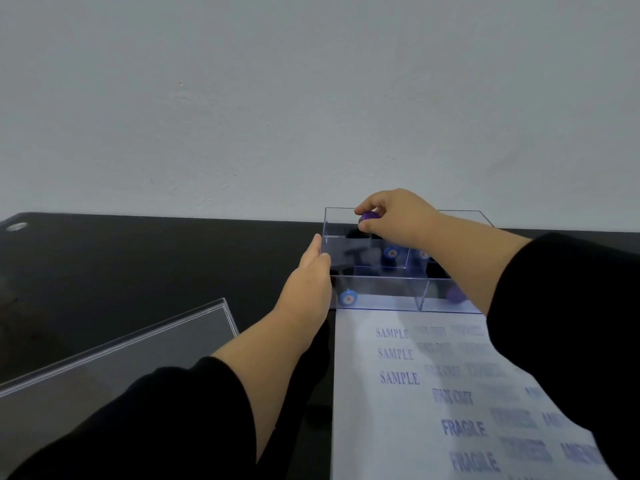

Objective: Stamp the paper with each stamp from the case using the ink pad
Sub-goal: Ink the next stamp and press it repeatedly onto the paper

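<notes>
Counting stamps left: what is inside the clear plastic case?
Inside the clear plastic case: a blue-topped stamp, another, a purple stamp. The right hand grips a purple-topped stamp; the arm hides others.

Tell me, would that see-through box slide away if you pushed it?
Probably. The clear case looks like smooth, stiff plastic on a slick dark table, so it likely slides easily. That may be why the left hand presses its side while the right hand grips a purple stamp.
</notes>
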Demonstrator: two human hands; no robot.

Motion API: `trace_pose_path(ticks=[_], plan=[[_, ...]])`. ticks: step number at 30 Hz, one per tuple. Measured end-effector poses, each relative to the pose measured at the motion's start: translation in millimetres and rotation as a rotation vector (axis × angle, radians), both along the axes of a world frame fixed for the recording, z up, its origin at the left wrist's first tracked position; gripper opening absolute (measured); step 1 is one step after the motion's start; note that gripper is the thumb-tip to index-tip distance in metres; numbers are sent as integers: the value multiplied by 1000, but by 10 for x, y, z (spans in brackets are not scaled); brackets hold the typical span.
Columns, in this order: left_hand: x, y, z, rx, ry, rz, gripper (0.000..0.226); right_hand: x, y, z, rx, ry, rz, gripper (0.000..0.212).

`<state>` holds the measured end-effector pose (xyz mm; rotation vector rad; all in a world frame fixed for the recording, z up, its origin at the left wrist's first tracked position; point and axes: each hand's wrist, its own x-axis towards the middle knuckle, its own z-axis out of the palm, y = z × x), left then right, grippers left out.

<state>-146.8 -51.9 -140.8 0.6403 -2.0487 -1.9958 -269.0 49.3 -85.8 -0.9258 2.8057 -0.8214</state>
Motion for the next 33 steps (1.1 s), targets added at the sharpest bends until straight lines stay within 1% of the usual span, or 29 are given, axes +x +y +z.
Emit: trace_pose_path(ticks=[5,13,15,17,19,23,25,27,30,33], plan=[[-16,-27,-39,3,1,-25,45,-72,-47,32,116,-17,20,33],[-51,-93,-140,13,13,-33,45,-78,-135,128,338,-42,66,25],[-59,-95,-150,-13,25,-41,45,-92,-145,119,391,-58,83,25],[-51,-86,-142,-66,40,-60,45,-107,-146,121,406,-82,97,24],[-57,-84,-138,-79,28,-79,46,-113,-149,130,408,-104,104,24],[-71,-88,-130,-12,1,-47,45,-75,-163,152,417,-116,97,25],[-73,-89,-136,-5,0,-48,45,-57,-159,169,448,-75,113,26],[-82,-90,-141,19,1,-43,45,-57,-139,191,462,13,123,26],[-84,-88,-149,55,-9,-39,45,-27,-39,230,383,168,111,31],[-75,-93,-165,8,6,-45,45,110,128,216,316,364,213,31]])
